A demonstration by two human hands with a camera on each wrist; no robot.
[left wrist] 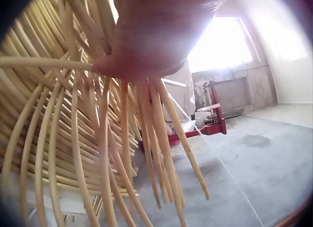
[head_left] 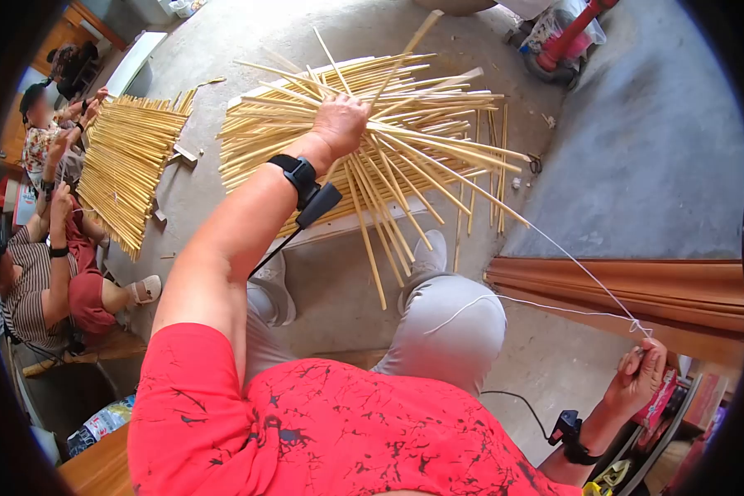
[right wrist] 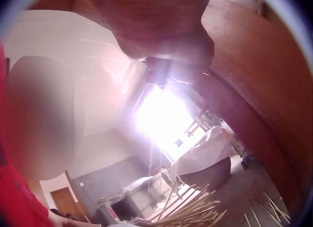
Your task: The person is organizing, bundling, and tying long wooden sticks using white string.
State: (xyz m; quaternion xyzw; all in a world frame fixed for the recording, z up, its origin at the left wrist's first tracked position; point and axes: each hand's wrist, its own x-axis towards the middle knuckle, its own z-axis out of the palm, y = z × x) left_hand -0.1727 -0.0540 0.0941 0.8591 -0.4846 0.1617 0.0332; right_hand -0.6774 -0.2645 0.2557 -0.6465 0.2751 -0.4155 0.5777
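In the head view the left hand (head_left: 341, 124) grips a bunch of thin pale sticks (head_left: 388, 169) where they cross, above a wide mat of sticks (head_left: 256, 140) on the floor. The left wrist view has that hand (left wrist: 146, 36) at the top, sticks (left wrist: 105, 153) fanning down beneath it. Far out at the lower right, the right hand (head_left: 641, 376) pinches a white string (head_left: 583, 266) in curled fingers. The string runs taut back toward the bunch; a loose length lies over the right knee. The right wrist view shows the right hand (right wrist: 161, 31) from close by.
Two people sit at the left by another stick mat (head_left: 128, 165). A wooden edge (head_left: 620, 285) lies between the bunch and the right hand. A red metal stand (head_left: 566, 45) is at the upper right, shelving with packets (head_left: 661, 397) at the lower right.
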